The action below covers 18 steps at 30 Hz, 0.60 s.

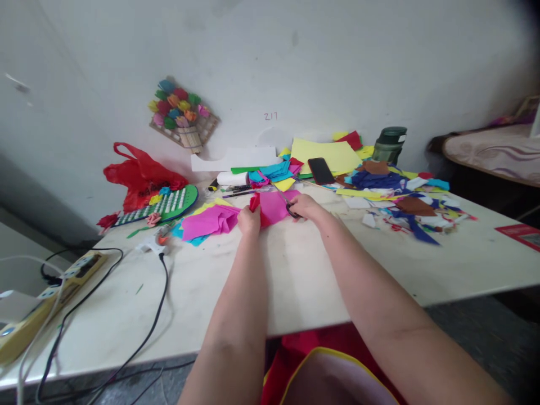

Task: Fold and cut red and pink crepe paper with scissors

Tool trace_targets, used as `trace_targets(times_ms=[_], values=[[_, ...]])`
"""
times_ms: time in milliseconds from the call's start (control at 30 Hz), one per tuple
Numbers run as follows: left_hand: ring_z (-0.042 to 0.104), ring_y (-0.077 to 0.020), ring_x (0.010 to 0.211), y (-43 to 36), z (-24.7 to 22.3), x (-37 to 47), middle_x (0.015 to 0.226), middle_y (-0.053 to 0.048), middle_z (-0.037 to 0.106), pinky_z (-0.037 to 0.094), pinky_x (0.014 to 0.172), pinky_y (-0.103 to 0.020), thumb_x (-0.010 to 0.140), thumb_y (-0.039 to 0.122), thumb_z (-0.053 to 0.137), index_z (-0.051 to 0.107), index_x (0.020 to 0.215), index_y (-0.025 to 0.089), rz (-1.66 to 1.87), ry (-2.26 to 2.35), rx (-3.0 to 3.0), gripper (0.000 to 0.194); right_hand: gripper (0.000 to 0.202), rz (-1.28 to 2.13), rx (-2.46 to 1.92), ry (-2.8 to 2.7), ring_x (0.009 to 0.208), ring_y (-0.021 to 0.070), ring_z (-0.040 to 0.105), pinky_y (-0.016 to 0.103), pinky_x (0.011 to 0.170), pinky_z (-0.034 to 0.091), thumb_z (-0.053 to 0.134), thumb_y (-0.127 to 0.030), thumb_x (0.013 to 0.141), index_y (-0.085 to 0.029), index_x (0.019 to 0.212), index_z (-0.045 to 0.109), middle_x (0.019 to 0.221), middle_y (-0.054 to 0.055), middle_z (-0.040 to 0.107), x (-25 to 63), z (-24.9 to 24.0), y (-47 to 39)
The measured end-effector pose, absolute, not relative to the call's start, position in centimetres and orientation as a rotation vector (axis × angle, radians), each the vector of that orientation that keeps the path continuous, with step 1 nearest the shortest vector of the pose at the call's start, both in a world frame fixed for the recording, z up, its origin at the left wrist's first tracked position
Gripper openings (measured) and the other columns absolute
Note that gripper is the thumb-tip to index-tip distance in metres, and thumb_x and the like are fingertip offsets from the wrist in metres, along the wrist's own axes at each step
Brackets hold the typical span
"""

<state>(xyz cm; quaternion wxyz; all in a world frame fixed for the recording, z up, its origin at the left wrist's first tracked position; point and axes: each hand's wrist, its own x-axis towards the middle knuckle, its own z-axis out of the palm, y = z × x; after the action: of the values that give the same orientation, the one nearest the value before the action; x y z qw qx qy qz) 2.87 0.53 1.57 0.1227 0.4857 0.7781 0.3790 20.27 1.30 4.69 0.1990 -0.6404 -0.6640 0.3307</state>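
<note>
My left hand is closed on red paper, which lies against a flat pink sheet. In my right hand are dark-handled scissors; their blades point up and left over the pink sheet's upper right part. Just left of my left hand rests a crumpled stack of magenta paper, with blue and yellow pieces showing beneath it. How far the blades are apart is too small to tell.
A white glue gun with a black cord lies left, near a power strip. Behind are a red bag, a green board, a phone and a bottle. Colored scraps lie right. The table's front edge is near me.
</note>
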Motion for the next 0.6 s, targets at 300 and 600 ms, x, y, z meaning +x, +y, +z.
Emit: trace_targets(times_ms=[300, 600], values=[[0.061, -0.0246, 0.085, 0.5, 1.6, 2.6, 0.086, -0.012, 0.066, 0.044, 0.072, -0.031, 0.072, 0.046, 0.052, 0.064, 0.089, 0.019, 1.212, 2.246, 1.371, 0.035, 0.028, 0.769, -1.690, -1.790, 0.050, 0.0129, 0.061, 0.017, 0.038, 0.037, 0.059, -0.033, 0.069, -0.019, 0.094, 0.062, 0.068, 0.002, 0.065, 20.3, 2.3, 2.9], [0.062, -0.0216, 0.075, 1.9, 0.7, 1.9, 0.081, -0.010, 0.067, 0.045, 0.066, -0.028, 0.065, 0.043, 0.061, 0.065, 0.089, 0.014, 1.380, 1.937, 1.311, 0.038, 0.047, 1.246, -1.423, -1.634, 0.041, 0.0150, 0.058, 0.017, 0.025, 0.027, 0.060, -0.056, 0.067, -0.014, 0.086, 0.052, 0.050, 0.004, 0.060, 19.9, 4.1, 0.5]])
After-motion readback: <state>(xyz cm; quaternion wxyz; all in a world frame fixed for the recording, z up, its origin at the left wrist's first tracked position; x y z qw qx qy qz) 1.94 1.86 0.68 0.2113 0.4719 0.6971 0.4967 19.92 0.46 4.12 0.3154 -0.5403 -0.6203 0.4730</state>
